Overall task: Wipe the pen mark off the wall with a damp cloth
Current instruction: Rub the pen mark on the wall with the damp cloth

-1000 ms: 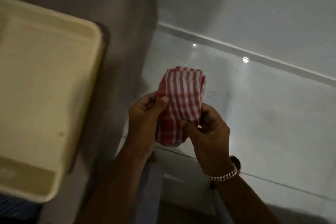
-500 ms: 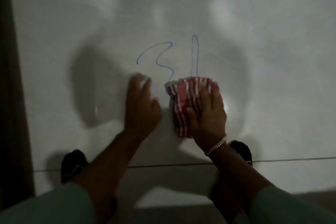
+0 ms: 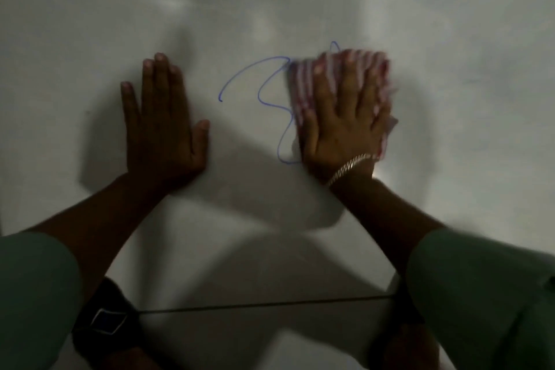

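Far left, the left hand [image 3: 162, 117] lies flat on the wall [image 3: 90, 24], fingers together and pointing up, thumb out to the side. Its grip is wide and empty; by the look of it, it's only there as a brace.

Moving across, here's the pen mark [image 3: 264, 99]: a blue looping scribble, near the left hand's thumb but clear of it. Its left curl and lower loop are fully exposed, and its right side runs under the cloth's edge, so the job looks barely begun.

Next, the cloth [image 3: 303, 84], red-and-white striped and folded into a pad, pressed to the wall over the right part of the mark. It's blurred, which suggests it's moving. The right hand [image 3: 345, 117] is spread flat on top, fingers splayed across the stripes, a chain bracelet [image 3: 350, 167] at the wrist. No pinch here: the grip is an open palm pinning the cloth.

This thing should handle soft and light, and it will bunch or slide if pressure is uneven. Best held as it is, palm over the middle with fingertips near the top edge. On this glossy wall a damp pad could skate, so firm pressure counts.
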